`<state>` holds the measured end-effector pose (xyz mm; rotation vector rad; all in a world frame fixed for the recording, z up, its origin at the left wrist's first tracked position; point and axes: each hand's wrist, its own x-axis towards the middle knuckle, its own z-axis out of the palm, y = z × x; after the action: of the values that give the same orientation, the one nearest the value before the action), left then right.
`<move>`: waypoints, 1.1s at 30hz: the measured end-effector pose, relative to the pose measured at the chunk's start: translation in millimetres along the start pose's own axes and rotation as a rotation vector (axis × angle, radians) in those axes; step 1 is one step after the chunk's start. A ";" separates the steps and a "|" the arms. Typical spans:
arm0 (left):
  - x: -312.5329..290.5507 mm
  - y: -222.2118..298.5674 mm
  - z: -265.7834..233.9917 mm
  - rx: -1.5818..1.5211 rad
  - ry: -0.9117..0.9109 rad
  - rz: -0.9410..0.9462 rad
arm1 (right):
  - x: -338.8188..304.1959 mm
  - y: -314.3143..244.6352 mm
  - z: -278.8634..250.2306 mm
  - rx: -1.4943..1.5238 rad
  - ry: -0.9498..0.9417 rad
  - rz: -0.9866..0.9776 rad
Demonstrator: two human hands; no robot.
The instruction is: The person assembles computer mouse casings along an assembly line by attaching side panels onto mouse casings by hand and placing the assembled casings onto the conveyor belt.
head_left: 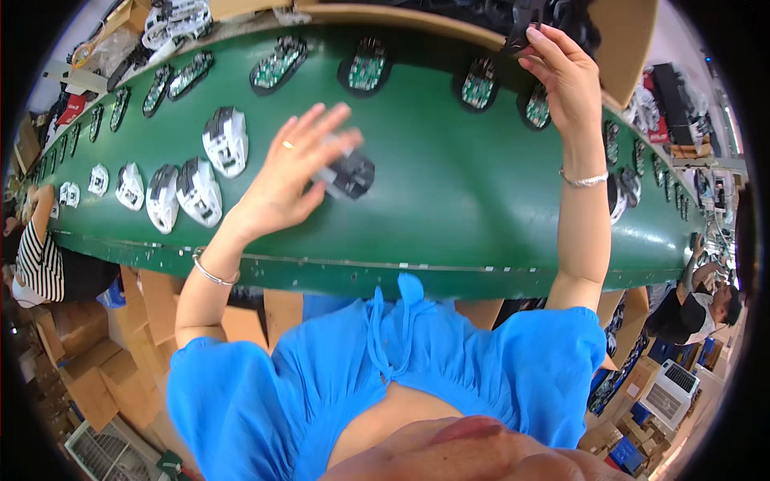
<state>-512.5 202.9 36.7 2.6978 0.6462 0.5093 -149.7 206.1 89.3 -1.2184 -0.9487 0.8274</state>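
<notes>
My left hand (290, 172) hovers with its fingers spread and slightly smeared by motion. Just beyond its fingertips lies a black and grey plastic piece (353, 175) on the green work surface; I see no grip on it. At the upper right, my right hand (565, 80) pinches a black plastic part (521, 26) between thumb and fingertips, at the edge of a cardboard box (626, 48) of dark parts. Close below that hand sits a green circuit board (537, 106) on a black oval base, partly covered by the fingers and wrist.
Along the far side runs a row of circuit boards on black bases, such as one board (367, 66). Several white shells (225, 142) lie to the left. At the far left a person in a striped top (42, 256) works; another person (698, 313) is at the right.
</notes>
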 end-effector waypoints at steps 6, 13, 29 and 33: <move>-0.7 33.0 15.0 0.369 0.041 -0.764 | -72.0 23.2 5.3 -0.452 -0.016 -0.155; 33.8 34.2 39.2 0.422 0.044 -0.674 | -99.7 26.4 19.7 -1.447 -0.812 -0.859; -6.2 11.1 34.3 0.112 0.070 -0.544 | -129.2 74.7 37.5 -0.603 -0.048 0.237; -5.8 7.7 21.4 -0.899 0.163 -0.589 | -129.9 63.3 39.4 -0.104 0.053 0.420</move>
<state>-505.6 188.9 19.1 1.5526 0.9245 0.6505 -238.0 113.6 11.4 -1.5513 -0.7076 1.0779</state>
